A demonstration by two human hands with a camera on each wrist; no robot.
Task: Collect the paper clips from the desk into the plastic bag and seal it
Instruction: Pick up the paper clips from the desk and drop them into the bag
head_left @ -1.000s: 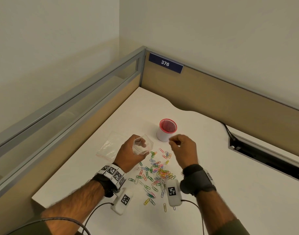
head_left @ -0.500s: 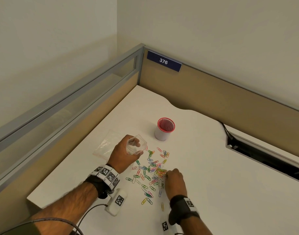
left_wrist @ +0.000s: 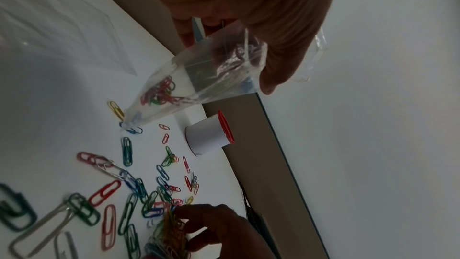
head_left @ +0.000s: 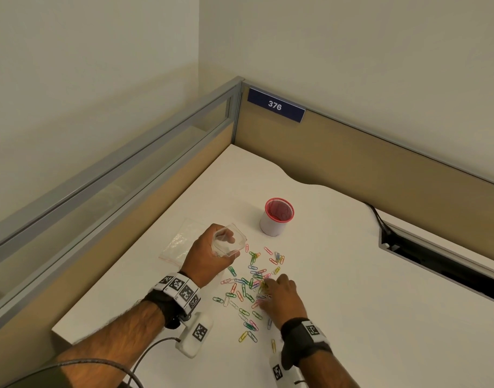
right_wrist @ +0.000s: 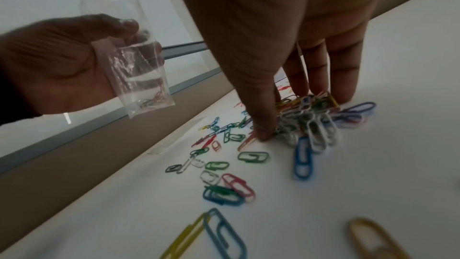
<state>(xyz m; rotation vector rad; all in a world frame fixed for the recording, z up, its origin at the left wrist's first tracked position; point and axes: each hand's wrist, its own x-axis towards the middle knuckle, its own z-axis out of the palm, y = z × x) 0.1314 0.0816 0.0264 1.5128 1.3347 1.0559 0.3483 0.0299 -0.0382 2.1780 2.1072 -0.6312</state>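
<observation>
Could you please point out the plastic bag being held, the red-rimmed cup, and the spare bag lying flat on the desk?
Plastic bag [left_wrist: 199,78]: left wrist view, clear side wall.
Red-rimmed cup [head_left: 272,225]: head view, white side.
Spare bag [head_left: 181,242]: head view, flat middle.

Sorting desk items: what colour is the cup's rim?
Red, on a white cup; clearest in the head view.

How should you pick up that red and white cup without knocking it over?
Grip the cup round its plain white side wall, about halfway up, coming from the near side over the paper clips. It stands upright and round, so fingers and thumb can wrap it. I'd avoid the red mesh rim, which probably gives less hold.
</observation>
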